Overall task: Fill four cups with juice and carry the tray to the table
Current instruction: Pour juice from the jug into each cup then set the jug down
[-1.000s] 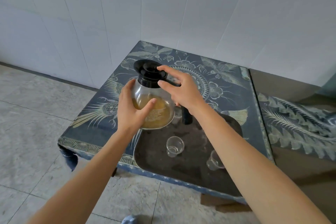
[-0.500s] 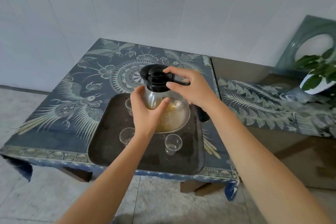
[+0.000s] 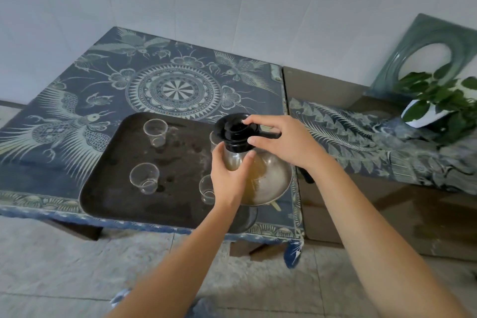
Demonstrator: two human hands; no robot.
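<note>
So the glass jug [image 3: 265, 178] of brownish juice was just right of centre in the frame, at the right end of the dark tray [image 3: 116, 196]. The left hand [image 3: 228, 181] was wrapped round its neck and the right hand [image 3: 289, 144] was pinching the black lid [image 3: 236, 134] between thumb and fingers. An upper cup [image 3: 155, 131] and a lower cup [image 3: 144, 181] stood empty on the tray's left half, while a third cup [image 3: 206, 190] and a fourth cup [image 3: 212, 138] peeked out from behind the left hand and jug, all on the blue patterned tablecloth [image 3: 77, 80] with a potted plant [image 3: 438, 100] off at the right edge.
</note>
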